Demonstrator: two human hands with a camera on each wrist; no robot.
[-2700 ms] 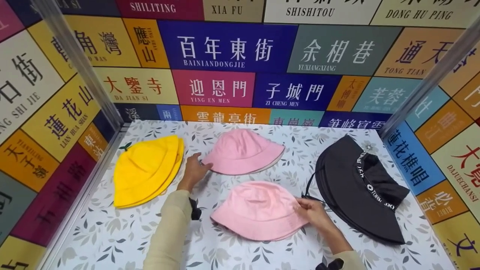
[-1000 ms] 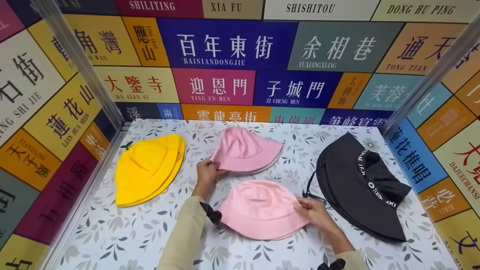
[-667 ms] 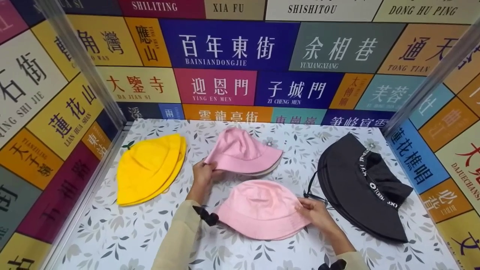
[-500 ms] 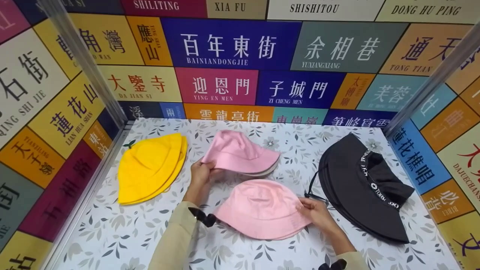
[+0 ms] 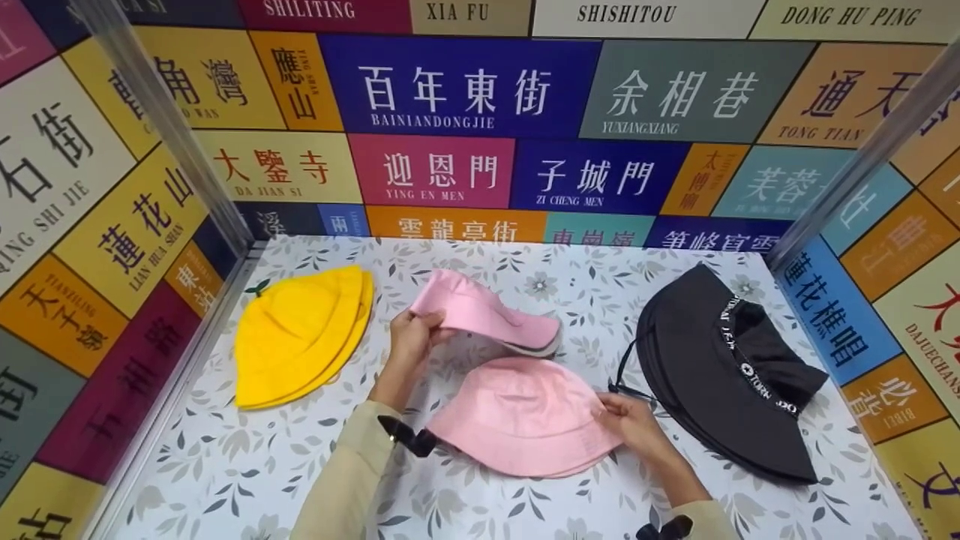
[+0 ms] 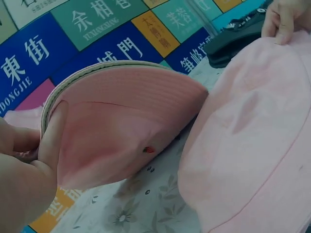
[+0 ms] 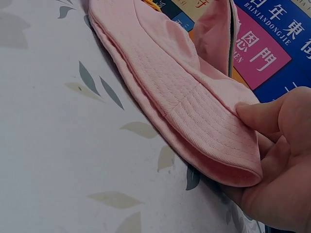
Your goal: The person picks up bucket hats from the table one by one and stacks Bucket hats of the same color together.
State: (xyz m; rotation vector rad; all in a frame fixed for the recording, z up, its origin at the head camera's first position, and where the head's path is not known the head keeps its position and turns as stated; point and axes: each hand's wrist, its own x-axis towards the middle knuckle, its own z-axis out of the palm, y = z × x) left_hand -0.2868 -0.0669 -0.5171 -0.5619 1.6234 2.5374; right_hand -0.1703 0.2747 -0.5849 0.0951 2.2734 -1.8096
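Note:
My left hand pinches the left brim edge of the far pink bucket hat, which is tipped up at that side. In the left wrist view the thumb lies on this hat's pink underside, where a small strawberry mark shows near a pale rim. Closer to me, the light pink bucket hat lies folded flat on the table. Its right brim end is between the thumb and fingers of my right hand; the right wrist view shows the doubled brim in that grip.
A yellow bucket hat with a green sprout lies on the left. On the right is a wide-brimmed black hat with a cord and lettered band. The leaf-patterned table is enclosed by sign-printed walls.
My left hand came from beside the far pink hat, took its left brim, and tilted it up so its crown flattens from view. The right hand stays on the near hat.

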